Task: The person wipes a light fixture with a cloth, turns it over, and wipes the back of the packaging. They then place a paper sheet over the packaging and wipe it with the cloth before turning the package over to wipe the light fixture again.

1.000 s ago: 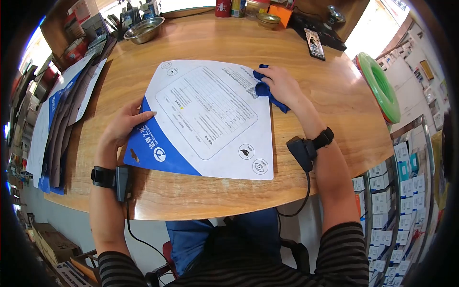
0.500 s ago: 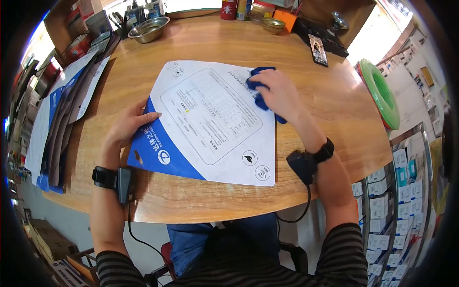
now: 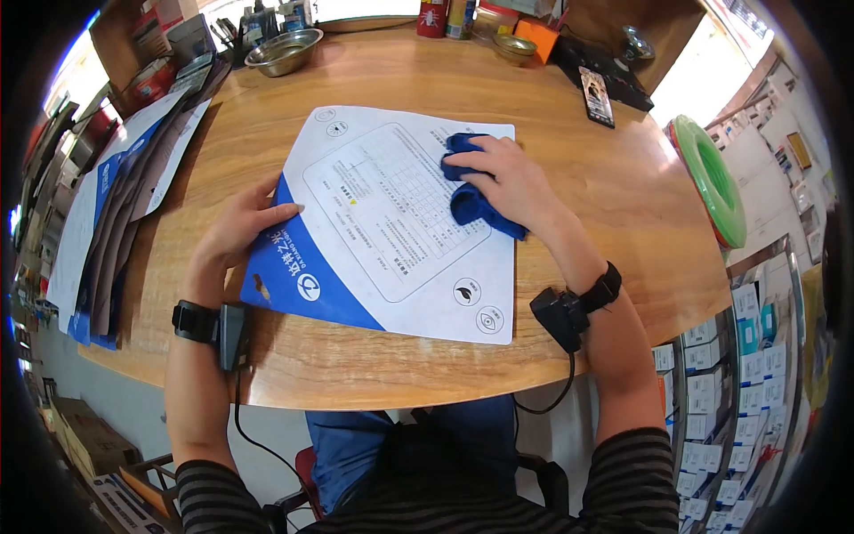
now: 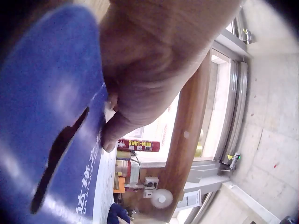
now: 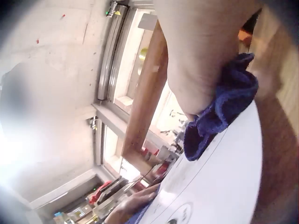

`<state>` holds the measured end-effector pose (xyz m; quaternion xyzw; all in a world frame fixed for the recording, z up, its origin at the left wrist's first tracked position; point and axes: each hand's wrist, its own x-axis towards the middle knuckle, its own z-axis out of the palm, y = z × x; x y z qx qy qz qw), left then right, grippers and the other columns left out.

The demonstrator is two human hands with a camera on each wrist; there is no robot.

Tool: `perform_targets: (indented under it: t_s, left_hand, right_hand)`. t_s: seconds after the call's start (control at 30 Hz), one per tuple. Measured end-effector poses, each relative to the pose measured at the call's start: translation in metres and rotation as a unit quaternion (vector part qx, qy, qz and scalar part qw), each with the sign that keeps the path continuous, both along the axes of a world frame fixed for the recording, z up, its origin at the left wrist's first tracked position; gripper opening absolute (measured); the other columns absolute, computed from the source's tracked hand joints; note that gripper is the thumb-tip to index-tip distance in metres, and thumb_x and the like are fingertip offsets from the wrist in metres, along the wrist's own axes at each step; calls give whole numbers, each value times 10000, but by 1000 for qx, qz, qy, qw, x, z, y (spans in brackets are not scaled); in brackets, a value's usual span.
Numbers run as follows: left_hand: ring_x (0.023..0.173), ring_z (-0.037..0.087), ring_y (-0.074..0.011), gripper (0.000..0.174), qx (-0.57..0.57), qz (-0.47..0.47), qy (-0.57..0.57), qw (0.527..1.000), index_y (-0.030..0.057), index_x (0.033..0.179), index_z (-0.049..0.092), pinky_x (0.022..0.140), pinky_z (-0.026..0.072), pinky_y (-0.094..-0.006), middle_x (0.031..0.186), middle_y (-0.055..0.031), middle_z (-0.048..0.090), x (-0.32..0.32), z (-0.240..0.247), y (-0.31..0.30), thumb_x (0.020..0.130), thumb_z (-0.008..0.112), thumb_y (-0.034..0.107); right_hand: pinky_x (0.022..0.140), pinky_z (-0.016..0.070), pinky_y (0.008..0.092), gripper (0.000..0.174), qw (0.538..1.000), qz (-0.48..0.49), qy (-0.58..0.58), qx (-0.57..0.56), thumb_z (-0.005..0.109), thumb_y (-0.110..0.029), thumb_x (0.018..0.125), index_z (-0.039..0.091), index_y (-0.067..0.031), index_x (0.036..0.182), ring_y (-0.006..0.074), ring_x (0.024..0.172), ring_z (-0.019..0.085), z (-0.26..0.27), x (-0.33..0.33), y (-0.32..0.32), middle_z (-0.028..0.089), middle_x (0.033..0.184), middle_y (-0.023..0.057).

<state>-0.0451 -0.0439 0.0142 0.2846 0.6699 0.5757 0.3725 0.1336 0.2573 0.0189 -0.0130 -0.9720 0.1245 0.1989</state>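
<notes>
A flat white-and-blue printed package (image 3: 418, 307) with a slot-shaped hole at its blue end lies tilted across the table's front. My left hand (image 3: 238, 227) grips its blue left edge, thumb on top and the other fingers hidden underneath. In the left wrist view the thumb (image 4: 112, 135) lies along that edge. My right hand (image 3: 511, 182) holds a bunched dark blue cloth (image 3: 471, 206) against the package's upper right part, over the printed table of text. Folds of the cloth (image 5: 217, 114) stick out under the palm in the right wrist view.
A stack of similar folded packages (image 3: 120, 200) stands at the left table edge. Toward the back are a metal bowl (image 3: 285, 55), a smaller bowl (image 3: 514, 49), a red can (image 3: 431, 18) and a phone (image 3: 596, 96). Green coiled tubing (image 3: 712, 182) hangs at the right edge.
My right hand has slid the cloth from the package's right edge leftward and inward over the printed area. The left hand keeps its grip on the blue edge.
</notes>
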Motion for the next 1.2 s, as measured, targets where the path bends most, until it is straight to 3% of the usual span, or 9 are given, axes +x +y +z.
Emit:
perform_targets:
  t_s: [0.27, 0.4, 0.53, 0.67, 0.73, 0.83, 1.0, 1.07, 1.2]
  left_hand:
    - [949, 605, -144, 548, -9, 4, 5, 1000, -64, 1329, 352, 827, 509, -262, 1151, -132, 572, 5, 5, 1, 858, 600, 68]
    - [850, 620, -125, 522, -2, 5, 10, 1000, -63, 1304, 388, 725, 533, -247, 1073, -131, 603, -4, -6, -1, 858, 612, 88]
    - [849, 622, -131, 520, -4, 8, 5, 1000, -64, 1304, 386, 725, 533, -249, 1066, -132, 606, 3, 0, 1, 860, 610, 86]
    - [851, 624, -136, 531, 12, 12, 6, 1000, -60, 1308, 382, 727, 534, -253, 1072, -134, 605, 0, -5, 0, 859, 619, 96]
    - [856, 623, -137, 534, 13, 8, 11, 1000, -57, 1309, 381, 732, 533, -253, 1075, -134, 604, -1, -3, 1, 859, 620, 98]
    - [977, 590, -141, 542, -9, -12, -8, 1000, -55, 1327, 358, 844, 497, -264, 1161, -114, 568, 1, 2, 0, 867, 602, 94]
    - [951, 590, -127, 577, -9, -4, 12, 1000, -52, 1347, 343, 820, 500, -251, 1154, -111, 569, -4, -2, -5, 860, 613, 100]
    - [910, 608, -130, 581, -10, 16, 24, 1000, -41, 1351, 343, 785, 516, -252, 1119, -119, 588, -10, -1, -11, 853, 616, 85]
    - [831, 637, -135, 590, -20, 40, 1, 999, -25, 1359, 342, 723, 536, -244, 1051, -137, 619, -9, 4, -13, 847, 618, 70]
  right_hand:
    - [920, 426, 362, 269, 999, -38, -9, 6, 592, -131, 814, 649, -191, 1070, 275, 1072, 506, 7, 4, -14, 552, 1177, 86]
    - [875, 442, 364, 286, 968, 247, -23, -21, 623, -43, 722, 664, -135, 989, 281, 996, 531, 10, 12, -52, 575, 1104, 102]
    - [884, 435, 361, 282, 942, 318, -63, -85, 623, -52, 742, 667, -147, 1003, 278, 1009, 531, 14, 16, -73, 582, 1091, 96]
    - [937, 420, 375, 256, 991, 130, 16, -36, 597, -126, 804, 653, -160, 1051, 303, 1097, 501, 0, 2, -19, 565, 1163, 101]
    - [974, 375, 368, 293, 999, 28, -17, -35, 589, -130, 821, 629, -162, 1110, 302, 1126, 475, 1, 3, 3, 532, 1211, 123]
    - [945, 402, 356, 282, 995, -65, -69, -41, 575, -165, 840, 628, -179, 1116, 270, 1129, 493, 15, 12, 12, 539, 1229, 88]
    - [885, 442, 367, 314, 982, -156, -104, -28, 583, -180, 829, 612, -187, 1141, 258, 1072, 556, 31, 25, 27, 600, 1164, 68]
    - [871, 448, 377, 326, 956, -253, -144, -15, 582, -194, 824, 607, -184, 1149, 272, 1040, 577, 31, 27, 36, 623, 1119, 76]
    - [865, 448, 389, 316, 949, -262, -173, 19, 569, -224, 832, 607, -166, 1141, 288, 1042, 577, 21, 26, 49, 621, 1128, 86]
